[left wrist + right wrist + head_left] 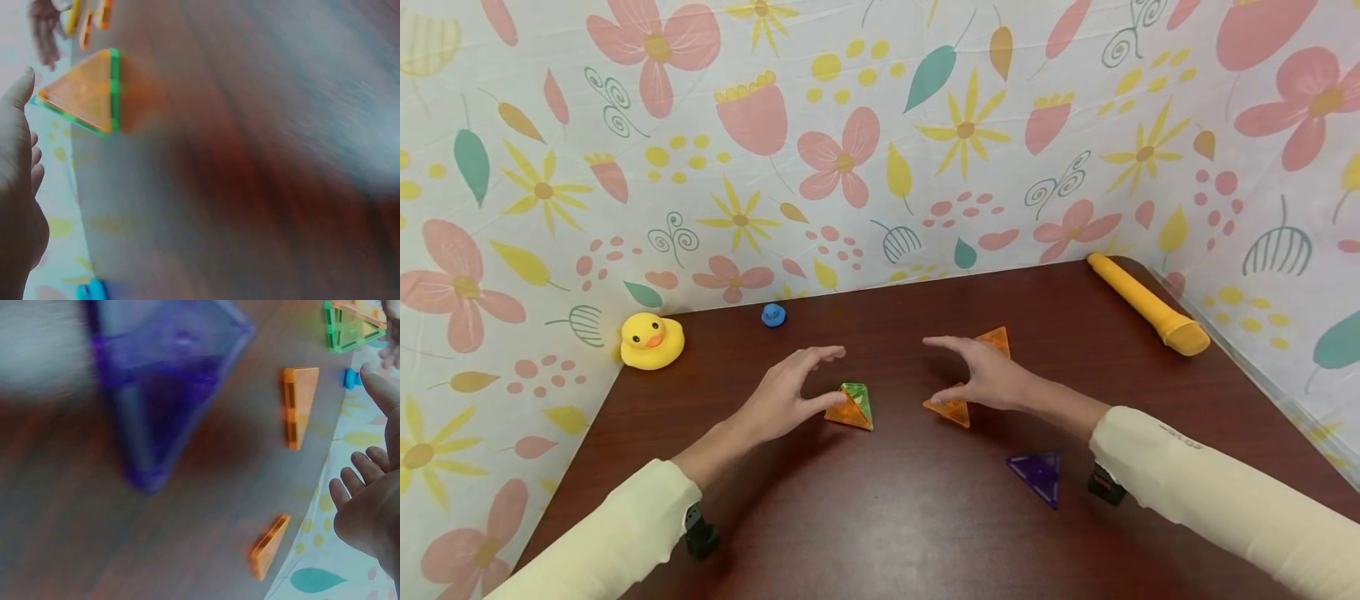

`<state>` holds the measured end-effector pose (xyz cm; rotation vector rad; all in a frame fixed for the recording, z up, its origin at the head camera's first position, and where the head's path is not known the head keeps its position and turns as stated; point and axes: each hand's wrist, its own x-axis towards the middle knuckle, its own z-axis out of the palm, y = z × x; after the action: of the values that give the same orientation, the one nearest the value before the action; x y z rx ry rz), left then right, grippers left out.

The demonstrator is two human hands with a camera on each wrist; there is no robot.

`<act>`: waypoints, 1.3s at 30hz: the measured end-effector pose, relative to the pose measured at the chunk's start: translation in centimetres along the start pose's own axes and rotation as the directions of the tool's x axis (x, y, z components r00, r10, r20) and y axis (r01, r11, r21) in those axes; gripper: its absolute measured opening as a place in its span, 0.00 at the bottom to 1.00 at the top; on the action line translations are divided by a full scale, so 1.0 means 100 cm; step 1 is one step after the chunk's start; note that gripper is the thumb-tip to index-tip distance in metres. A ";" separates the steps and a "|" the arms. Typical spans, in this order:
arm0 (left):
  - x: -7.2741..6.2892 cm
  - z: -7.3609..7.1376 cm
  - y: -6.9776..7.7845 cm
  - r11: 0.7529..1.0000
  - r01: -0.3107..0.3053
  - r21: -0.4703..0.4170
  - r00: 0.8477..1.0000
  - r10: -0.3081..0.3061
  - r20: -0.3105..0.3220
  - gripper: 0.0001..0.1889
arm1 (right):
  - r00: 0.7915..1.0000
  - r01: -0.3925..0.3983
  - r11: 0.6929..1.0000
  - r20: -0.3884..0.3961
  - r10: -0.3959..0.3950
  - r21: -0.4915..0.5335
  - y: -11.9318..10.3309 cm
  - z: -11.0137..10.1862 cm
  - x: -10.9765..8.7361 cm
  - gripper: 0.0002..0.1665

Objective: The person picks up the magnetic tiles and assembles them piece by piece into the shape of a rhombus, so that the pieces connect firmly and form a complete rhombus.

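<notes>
A small pyramid (854,415) of orange and green translucent triangular tiles stands on the dark table. Beside it is my left hand (782,392), fingers extended and relaxed, the thumb overlapping the pyramid's left side in the head view. The left wrist view shows nothing in that palm. My right hand (988,375) hovers with loosely spread fingers and holds nothing. Under its thumb in the head view lies one orange triangle tile (955,413); a second orange tile (997,338) is partly hidden behind the hand. Nearer the body lies a purple triangle tile (1040,475), large and blurred in the right wrist view.
A yellow rubber duck (652,342) sits at the back left, with a tiny blue duck (772,314) to its right. Along the right side lies a yellow stick-like object (1146,302) with a wider end. Floral fabric (880,237) walls off the table's back and sides.
</notes>
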<state>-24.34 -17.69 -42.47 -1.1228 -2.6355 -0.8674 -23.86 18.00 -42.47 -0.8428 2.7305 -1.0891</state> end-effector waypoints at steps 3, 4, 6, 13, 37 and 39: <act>0.009 -0.001 0.007 1.000 -0.009 0.004 1.000 0.009 -0.014 0.36 | 0.999 0.030 1.000 0.016 -0.029 -0.010 0.007 -0.001 -0.010 0.50; 0.012 -0.001 0.010 1.000 -0.005 0.003 1.000 0.005 -0.013 0.36 | 0.999 0.031 0.999 0.025 -0.030 -0.012 0.009 -0.001 -0.013 0.50; 0.019 0.001 0.015 1.000 -0.004 0.002 1.000 0.004 -0.011 0.36 | 0.999 0.030 0.999 0.038 -0.029 -0.016 0.012 0.000 -0.019 0.50; 0.041 0.015 0.039 0.999 -0.041 0.008 0.999 0.041 -0.009 0.35 | 0.999 0.050 0.995 0.024 -0.048 -0.088 0.019 0.004 -0.035 0.48; 0.042 0.108 0.080 0.989 0.007 0.146 0.991 -0.026 0.133 0.25 | 0.998 0.048 0.986 -0.034 -0.054 -0.157 0.026 0.016 -0.042 0.41; 0.042 0.111 0.080 0.988 0.009 0.151 0.993 -0.027 0.117 0.25 | 0.998 0.044 0.986 -0.027 -0.049 -0.164 0.026 0.016 -0.042 0.41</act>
<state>-20.74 -4.46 -46.48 -1.1466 -2.7565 -0.6100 -21.12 20.73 -45.86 -0.9226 2.8708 -0.9027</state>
